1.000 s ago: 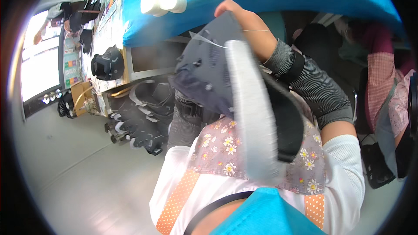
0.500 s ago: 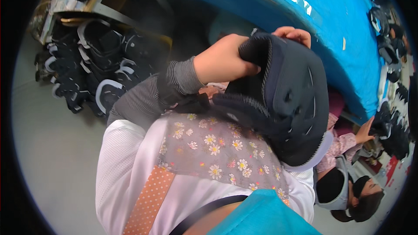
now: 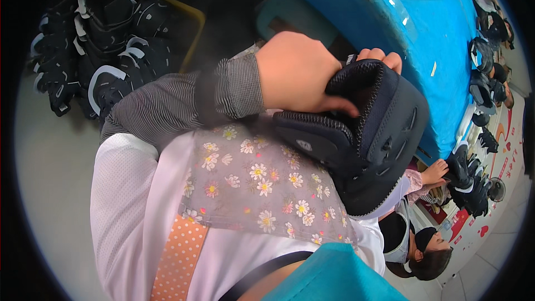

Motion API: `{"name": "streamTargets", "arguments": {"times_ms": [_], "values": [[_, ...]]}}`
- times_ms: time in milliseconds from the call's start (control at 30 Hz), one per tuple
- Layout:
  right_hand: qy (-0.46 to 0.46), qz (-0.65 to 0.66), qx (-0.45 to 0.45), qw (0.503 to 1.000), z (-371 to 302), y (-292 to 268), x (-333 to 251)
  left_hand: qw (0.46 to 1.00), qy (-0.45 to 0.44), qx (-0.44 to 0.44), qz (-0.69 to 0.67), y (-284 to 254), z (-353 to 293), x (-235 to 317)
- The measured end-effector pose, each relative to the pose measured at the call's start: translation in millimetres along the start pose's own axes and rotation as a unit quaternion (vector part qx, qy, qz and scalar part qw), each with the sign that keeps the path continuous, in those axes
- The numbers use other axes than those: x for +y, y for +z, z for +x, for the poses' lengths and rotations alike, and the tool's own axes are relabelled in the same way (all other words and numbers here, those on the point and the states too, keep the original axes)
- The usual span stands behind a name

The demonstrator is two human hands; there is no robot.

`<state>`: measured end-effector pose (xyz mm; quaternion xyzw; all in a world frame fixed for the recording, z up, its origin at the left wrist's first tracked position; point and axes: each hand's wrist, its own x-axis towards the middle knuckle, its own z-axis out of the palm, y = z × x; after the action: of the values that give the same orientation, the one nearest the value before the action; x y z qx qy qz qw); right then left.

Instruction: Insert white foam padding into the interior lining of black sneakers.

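A black shoe upper [image 3: 390, 128] with zigzag stitching along its collar is held up in front of my chest, its opening toward my left hand. My left hand [image 3: 304, 75], in a striped grey sleeve, grips the collar, with the thumb reaching into the opening. Over the far edge of the upper curl the fingers of my right hand [image 3: 384, 58]; the rest of that hand is hidden behind it. A pale lavender band shows along the upper's lower edge, and I cannot tell whether it belongs to the upper.
At the left lies a pile of black shoe uppers [image 3: 108, 50] with pale grey edges, beside a yellow-rimmed container [image 3: 195, 30]. A blue-covered table [image 3: 418, 39] curves along the far right. A co-worker [image 3: 426, 245] sits at the lower right, near more black shoes [image 3: 473, 189].
My left hand has shifted a little downward, its thumb now showing deeper in the opening. The upper is tilted slightly, so more of its inside shows. The whole view has turned somewhat.
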<state>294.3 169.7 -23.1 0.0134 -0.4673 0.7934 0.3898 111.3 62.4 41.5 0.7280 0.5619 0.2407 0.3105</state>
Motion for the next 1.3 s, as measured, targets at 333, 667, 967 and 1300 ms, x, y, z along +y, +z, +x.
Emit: {"name": "streamTargets", "arguments": {"times_ms": [333,667,967,1300], "values": [[0.169,0.188,-0.012,0.967,13,-19,35,0.993,-0.02,-0.022,-0.118,-3,18,0],[0.2,0.184,0.172,0.947,-24,-33,56,0.975,-0.102,-0.059,-0.189,-13,5,-2],[-0.108,-0.344,0.221,0.906,8,-3,-4,0.995,-0.061,-0.042,-0.06,6,13,-22],[0.233,0.328,-0.067,0.913,-9,-28,39,0.973,0.222,-0.031,-0.046,32,6,-2]]}}
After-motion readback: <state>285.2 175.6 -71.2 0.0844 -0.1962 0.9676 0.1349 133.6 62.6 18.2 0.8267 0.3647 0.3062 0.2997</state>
